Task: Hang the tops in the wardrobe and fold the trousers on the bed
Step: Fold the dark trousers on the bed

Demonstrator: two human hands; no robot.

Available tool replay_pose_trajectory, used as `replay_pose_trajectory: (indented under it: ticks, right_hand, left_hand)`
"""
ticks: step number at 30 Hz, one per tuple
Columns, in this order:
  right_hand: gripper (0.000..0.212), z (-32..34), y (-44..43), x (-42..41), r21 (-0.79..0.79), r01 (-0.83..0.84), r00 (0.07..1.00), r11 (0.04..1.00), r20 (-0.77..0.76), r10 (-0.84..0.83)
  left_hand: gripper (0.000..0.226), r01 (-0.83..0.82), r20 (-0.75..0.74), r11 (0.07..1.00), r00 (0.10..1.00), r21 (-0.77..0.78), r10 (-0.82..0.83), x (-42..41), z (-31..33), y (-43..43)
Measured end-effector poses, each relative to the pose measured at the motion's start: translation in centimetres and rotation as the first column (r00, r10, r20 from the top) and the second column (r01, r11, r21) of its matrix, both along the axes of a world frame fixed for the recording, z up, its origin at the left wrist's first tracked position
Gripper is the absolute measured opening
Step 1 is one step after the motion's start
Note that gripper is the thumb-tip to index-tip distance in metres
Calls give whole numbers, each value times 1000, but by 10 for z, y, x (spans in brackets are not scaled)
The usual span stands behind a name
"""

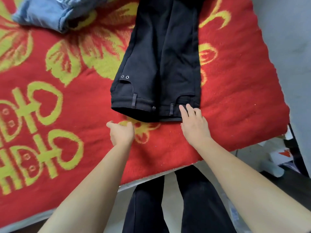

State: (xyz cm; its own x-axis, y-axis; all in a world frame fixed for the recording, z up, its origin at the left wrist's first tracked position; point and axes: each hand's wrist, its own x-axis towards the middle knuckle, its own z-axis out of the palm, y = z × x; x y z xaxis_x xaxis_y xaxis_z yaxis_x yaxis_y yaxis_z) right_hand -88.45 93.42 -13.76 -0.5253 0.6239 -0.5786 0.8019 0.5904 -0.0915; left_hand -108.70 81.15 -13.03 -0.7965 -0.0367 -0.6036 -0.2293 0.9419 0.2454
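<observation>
Now right hand (193, 125) lies flat on trousers (159, 56).

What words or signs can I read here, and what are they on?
"囍": a double-happiness sign, drawn with hearts and seen sideways, woven in yellow-green into the red blanket. The picture's left edge cuts it off.
Black trousers: no writing shows, only metal studs.
Blue jeans: no writing to read.
White thing on the floor: it has an orange-red mark, too blurred to read.
</observation>
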Motion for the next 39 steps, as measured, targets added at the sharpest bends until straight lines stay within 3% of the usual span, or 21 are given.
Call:
replay_pose_trajectory:
  ticks: [2,3,4,6,7,9,11,13,17,20,22,24,27,30,34,39]
  right_hand:
    - [82,-1,2,0,30,-39,999,999,26,38]
    - [80,-1,3,0,37,-60,998,998,21,59]
    - [75,-1,4,1,43,-80,997,996,11,80]
    - [69,-2,5,0,58,-107,994,993,7,106]
    - [69,-2,5,-1,72,-127,992,989,27,125]
    - [69,-3,4,-3,104,-173,982,979,91,164]
    - [71,-4,3,-5,135,-199,975,970,126,183]
    - [62,-6,4,-7,165,-227,969,960,132,207]
    - [18,-7,3,-11,294,-285,959,913,97,268]
    - [20,-4,8,-12,246,-277,961,929,79,266]
    - [23,-2,10,-11,205,-260,965,943,77,250]
    - [20,4,8,-10,151,-199,980,968,56,193]
    - [14,14,-10,2,98,-92,995,991,47,88]
    - [22,27,-29,24,120,-48,998,992,45,42]
    - [33,65,-40,39,180,-10,999,984,52,0]
    - [29,155,-34,23,309,37,999,950,-46,-24]
  left_hand:
    - [82,185,-159,983,970,-4,-183,3,4,-7]
    - [87,322,-282,947,909,6,-307,3,8,-8]
    - [89,476,-401,880,807,5,-434,2,12,-8]
    - [87,755,-532,653,531,-57,-660,0,15,-2]
    - [85,852,-520,510,383,-122,-763,-2,14,4]
    - [86,931,-329,219,118,-291,-937,-11,9,16]
    - [93,917,-99,30,-11,-397,-995,-25,-1,24]
    - [98,885,-23,-24,-40,-466,-999,-35,-11,26]
    - [94,870,-4,-15,-20,-494,-1000,-23,-24,22]
    - [86,886,-61,36,9,-461,-998,-18,-22,24]
    - [68,901,-107,67,23,-428,-994,-21,-13,32]
    - [43,905,-138,61,2,-422,-990,-22,-2,40]
    - [25,916,-175,32,-42,-399,-984,-14,16,41]
    - [21,933,-190,-26,-100,-358,-977,1,38,32]
    - [17,957,-154,-29,-77,-289,-985,9,83,9]
    - [20,937,-219,-116,-195,-331,-956,-17,169,-17]
